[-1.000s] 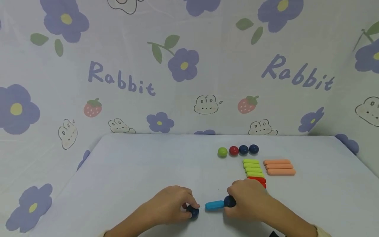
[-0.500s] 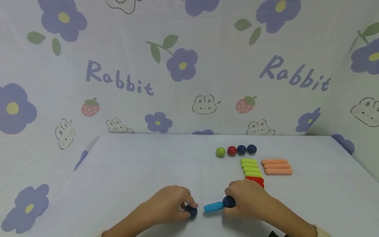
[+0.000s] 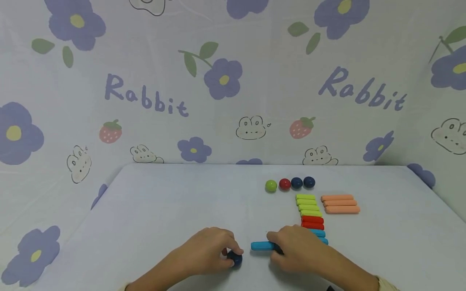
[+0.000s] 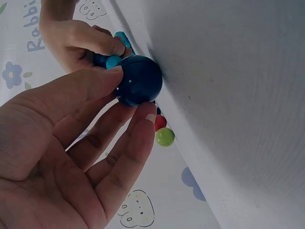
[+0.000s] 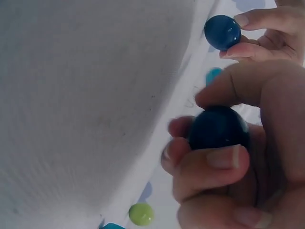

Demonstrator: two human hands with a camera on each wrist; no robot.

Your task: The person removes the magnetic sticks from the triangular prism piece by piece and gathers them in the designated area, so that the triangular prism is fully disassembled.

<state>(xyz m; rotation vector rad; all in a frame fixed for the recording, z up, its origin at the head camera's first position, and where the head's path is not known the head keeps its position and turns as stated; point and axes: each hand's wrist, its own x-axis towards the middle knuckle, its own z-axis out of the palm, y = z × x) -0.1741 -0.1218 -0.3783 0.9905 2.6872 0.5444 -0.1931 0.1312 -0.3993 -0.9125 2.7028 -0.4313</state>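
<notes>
Near the front of the table, my left hand (image 3: 205, 250) pinches a glossy dark blue ball (image 3: 236, 258) between thumb and fingertips. The left wrist view shows that ball (image 4: 140, 81) close up, at the table surface. To its right, my right hand (image 3: 298, 247) grips a second dark blue ball (image 5: 219, 129), mostly covered by the fingers in the head view. From this ball a light blue stick (image 3: 261, 245) points left, its free end a short gap from the left hand's ball. In the right wrist view, the thumb and curled fingers wrap the ball.
Beyond the right hand lies a column of yellow-green sticks (image 3: 307, 205), red sticks (image 3: 312, 222) and partly hidden blue sticks (image 3: 319, 233). Orange sticks (image 3: 340, 203) lie beside it. Behind stand a green ball (image 3: 271, 186), a red ball (image 3: 285, 184) and two dark blue balls (image 3: 303, 182).
My right hand has shifted slightly left and turned, levelling the tilted blue stick and covering more of its ball. Blue sticks behind the hand now show. The left hand stays nearly still.
</notes>
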